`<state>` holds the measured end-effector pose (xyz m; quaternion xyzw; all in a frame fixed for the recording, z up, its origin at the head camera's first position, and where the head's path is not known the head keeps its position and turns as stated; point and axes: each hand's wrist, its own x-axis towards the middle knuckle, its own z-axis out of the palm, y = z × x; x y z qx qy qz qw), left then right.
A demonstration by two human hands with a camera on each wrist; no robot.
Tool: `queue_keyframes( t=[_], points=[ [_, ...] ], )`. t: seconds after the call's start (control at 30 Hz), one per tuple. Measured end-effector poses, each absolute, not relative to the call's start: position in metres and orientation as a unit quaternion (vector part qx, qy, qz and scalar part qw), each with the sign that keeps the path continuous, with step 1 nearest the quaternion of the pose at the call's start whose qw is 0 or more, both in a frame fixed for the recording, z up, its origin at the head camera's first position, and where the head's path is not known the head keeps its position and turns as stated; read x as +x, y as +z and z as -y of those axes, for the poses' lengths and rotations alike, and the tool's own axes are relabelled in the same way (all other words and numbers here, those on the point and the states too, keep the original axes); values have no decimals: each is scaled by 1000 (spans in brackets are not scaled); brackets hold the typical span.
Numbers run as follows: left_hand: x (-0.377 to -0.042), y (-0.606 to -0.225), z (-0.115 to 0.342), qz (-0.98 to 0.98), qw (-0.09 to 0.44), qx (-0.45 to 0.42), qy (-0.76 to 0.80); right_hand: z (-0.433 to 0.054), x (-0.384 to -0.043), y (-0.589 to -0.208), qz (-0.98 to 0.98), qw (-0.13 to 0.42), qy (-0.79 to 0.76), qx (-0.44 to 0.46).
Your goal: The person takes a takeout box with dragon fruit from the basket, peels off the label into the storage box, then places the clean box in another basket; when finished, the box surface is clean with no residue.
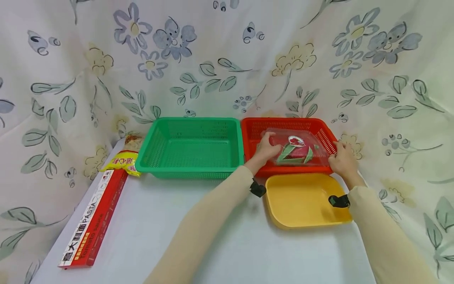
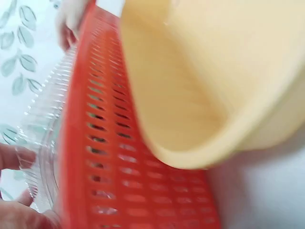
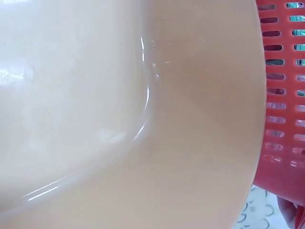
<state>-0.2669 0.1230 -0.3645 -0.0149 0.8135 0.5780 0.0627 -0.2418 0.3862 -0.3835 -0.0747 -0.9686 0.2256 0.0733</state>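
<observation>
While the yellow tub (image 1: 301,201) stood nearest, red basket (image 1: 301,170) just behind, gentle, even pressure at both ends looked right for the flimsy-looking box (image 1: 299,150) inside. Box lay between the hands: left hand (image 1: 267,150) pinched its left end; right hand (image 1: 343,161) at the opposite end, could not tell whether pinching box or basket rim.

A green perforated basket (image 1: 188,172) stands on the white tabletop (image 1: 156,225) toward its far edge. To its left lies a yellow printed bag (image 1: 125,159) with a see-through upper part and brownish contents. Nearer, at the left edge, a long red-and-white box (image 1: 93,221) lies aslant, lettered "PASTA" and "Tomato sauce". A yellow rounded tub (image 1: 301,203) sits at the right. Floral cloth (image 1: 220,51) hangs behind.
</observation>
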Motion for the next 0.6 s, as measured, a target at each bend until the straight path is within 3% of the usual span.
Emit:
queue_keyframes(
  t=[0.6],
  points=[
    [-258, -324, -101, -836, 22, 8, 548, -388, -246, -387, 961, 56, 258, -85]
  ],
)
